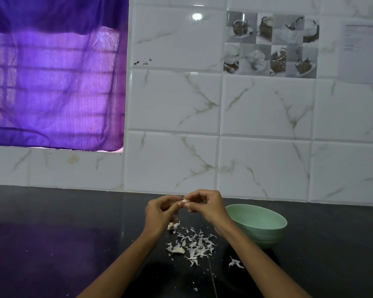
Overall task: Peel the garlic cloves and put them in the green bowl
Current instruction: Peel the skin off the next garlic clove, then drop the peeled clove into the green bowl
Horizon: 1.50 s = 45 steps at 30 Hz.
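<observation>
A small pale garlic clove (184,201) is pinched between the fingertips of my left hand (160,211) and my right hand (205,204), a little above the black counter. The green bowl (259,224) stands on the counter just right of my right wrist; its inside is mostly hidden from here. Below my hands lies a scatter of white garlic peels (195,246). A piece of garlic (177,250) lies at the left of that scatter, and a bit of garlic bulb (172,226) sits under my left hand.
The black counter (63,244) runs back to a white marble-tiled wall (265,108). A purple curtain (54,72) covers a window at the upper left. A loose peel (235,263) lies beneath my right forearm.
</observation>
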### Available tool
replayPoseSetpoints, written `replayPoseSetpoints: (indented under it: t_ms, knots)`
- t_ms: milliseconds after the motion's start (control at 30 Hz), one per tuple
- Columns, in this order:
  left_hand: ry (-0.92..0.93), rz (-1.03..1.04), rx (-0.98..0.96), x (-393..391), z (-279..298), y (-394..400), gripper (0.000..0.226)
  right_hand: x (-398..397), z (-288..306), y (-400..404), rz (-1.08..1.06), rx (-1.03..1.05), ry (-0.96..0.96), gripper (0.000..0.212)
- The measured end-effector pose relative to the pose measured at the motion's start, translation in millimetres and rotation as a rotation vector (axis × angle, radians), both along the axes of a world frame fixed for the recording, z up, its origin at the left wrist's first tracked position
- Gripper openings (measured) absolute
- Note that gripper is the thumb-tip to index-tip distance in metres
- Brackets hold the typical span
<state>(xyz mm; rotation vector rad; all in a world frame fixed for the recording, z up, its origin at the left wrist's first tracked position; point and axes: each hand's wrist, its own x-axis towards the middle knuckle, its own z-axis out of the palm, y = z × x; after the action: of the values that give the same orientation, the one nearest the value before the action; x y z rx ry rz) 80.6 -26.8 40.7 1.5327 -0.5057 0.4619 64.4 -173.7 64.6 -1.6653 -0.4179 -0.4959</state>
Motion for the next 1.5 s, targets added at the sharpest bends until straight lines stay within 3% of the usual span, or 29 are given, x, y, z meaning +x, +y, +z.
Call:
replayPoseSetpoints:
  t_ms: [200, 433, 567, 700, 800, 900, 1133, 1300, 1500]
  knots:
    - [-0.326, 0.368, 0.483, 1.0, -4.5, 3.3, 0.01, 3.3, -0.2, -2.0, -0.069, -0.121, 0.009, 0.018]
    - [-0.38, 0.413, 0.593, 2.5, -3.5, 4.7, 0.01, 3.5, -1.2, -1.5, -0.071, -0.159, 0.031, 0.012]
    - [-0.315, 0.285, 0.503, 9.4, -6.3, 2.9, 0.01, 1.2, 0.5, -1.3, -0.015, -0.06, 0.065, 0.017]
    - [-0.093, -0.038, 0.27, 10.3, -8.5, -4.3, 0.015, 1.3, 0.0, -2.2, 0.026, 0.014, 0.125, 0.018]
    - [0.038, -0.147, 0.152, 6.4, -5.4, -7.8, 0.019, 1.7, 0.4, -2.6, 0.015, 0.008, 0.129, 0.018]
    - [0.07, -0.162, 0.103, 7.2, -5.0, -6.7, 0.021, 1.1, 1.7, -3.1, -0.001, 0.011, 0.119, 0.016]
    - [-0.079, 0.006, 0.199, 12.5, -4.4, -0.6, 0.017, -3.1, 2.6, -0.5, 0.046, 0.037, 0.139, 0.006]
    - [0.243, -0.337, -0.036, 4.1, 0.6, -2.8, 0.021, -6.1, 6.8, 1.7, 0.115, 0.186, 0.163, 0.009]
    - [0.315, -0.312, -0.074, 3.5, -0.1, -5.2, 0.019, -6.8, 14.7, -2.8, 0.043, 0.215, 0.167, 0.018]
